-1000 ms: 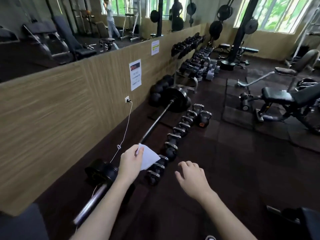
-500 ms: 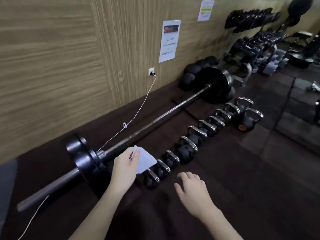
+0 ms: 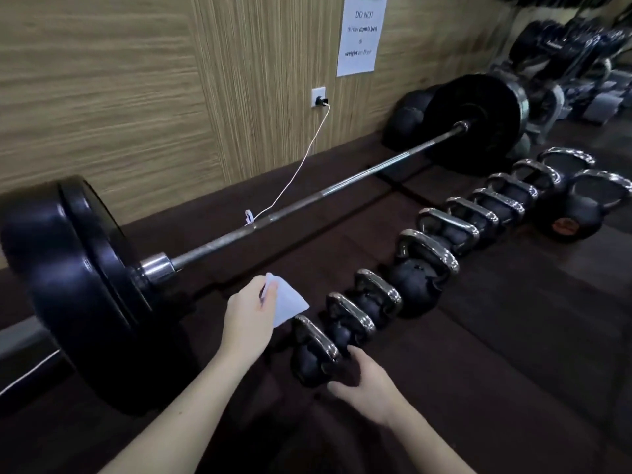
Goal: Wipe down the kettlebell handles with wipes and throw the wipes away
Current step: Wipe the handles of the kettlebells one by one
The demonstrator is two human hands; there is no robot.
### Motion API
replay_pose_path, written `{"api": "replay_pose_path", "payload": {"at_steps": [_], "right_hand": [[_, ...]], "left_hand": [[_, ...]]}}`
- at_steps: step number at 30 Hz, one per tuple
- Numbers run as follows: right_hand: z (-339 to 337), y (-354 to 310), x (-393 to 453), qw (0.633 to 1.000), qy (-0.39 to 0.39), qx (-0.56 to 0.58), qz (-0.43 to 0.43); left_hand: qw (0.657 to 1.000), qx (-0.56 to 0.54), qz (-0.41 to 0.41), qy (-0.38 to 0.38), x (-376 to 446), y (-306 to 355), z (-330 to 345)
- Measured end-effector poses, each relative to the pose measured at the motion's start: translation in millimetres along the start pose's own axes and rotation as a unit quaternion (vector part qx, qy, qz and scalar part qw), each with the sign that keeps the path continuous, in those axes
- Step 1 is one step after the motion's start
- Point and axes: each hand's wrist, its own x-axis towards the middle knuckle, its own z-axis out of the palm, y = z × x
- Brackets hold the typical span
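Observation:
A row of several black kettlebells with shiny chrome handles runs diagonally across the dark floor, from the nearest kettlebell (image 3: 313, 354) up to the far right. My left hand (image 3: 249, 316) pinches a folded white wipe (image 3: 287, 301) just above and left of the nearest handle. My right hand (image 3: 367, 381) rests against the near side of that nearest kettlebell's body, fingers spread on it. A lone kettlebell with an orange mark (image 3: 578, 213) stands to the right of the row's far end.
A loaded barbell (image 3: 307, 203) lies parallel to the row on its left, its big black plate (image 3: 68, 285) close to my left arm. A white charging cable (image 3: 297, 165) hangs from a wall socket. A dumbbell rack (image 3: 564, 53) fills the far right.
My view has dropped and come closer to the kettlebells. My right hand has moved forward from open air onto the nearest kettlebell. My left hand still holds the wipe.

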Motion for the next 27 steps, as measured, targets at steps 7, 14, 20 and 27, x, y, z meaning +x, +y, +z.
{"api": "replay_pose_path", "payload": {"at_steps": [7,14,20,27], "right_hand": [[75.8,36.6,43.6,0.984,0.085,0.154,0.007],[86.6,41.4,54.8,0.980,0.104,0.165,0.039],[87.7,51.0,65.5,0.980,0.125,0.150,0.033],[90.2,57.8,69.6,0.984,0.114,0.134,0.021]], "left_hand": [[0.998,0.033,0.056,0.026,3.2,-48.2,54.3],[0.990,-0.034,0.053,-0.125,-20.9,-68.2,91.2],[0.983,0.059,0.059,-0.163,-1.2,-83.5,108.1],[0.869,0.294,0.349,-0.191,-37.8,-65.3,128.9]]}}
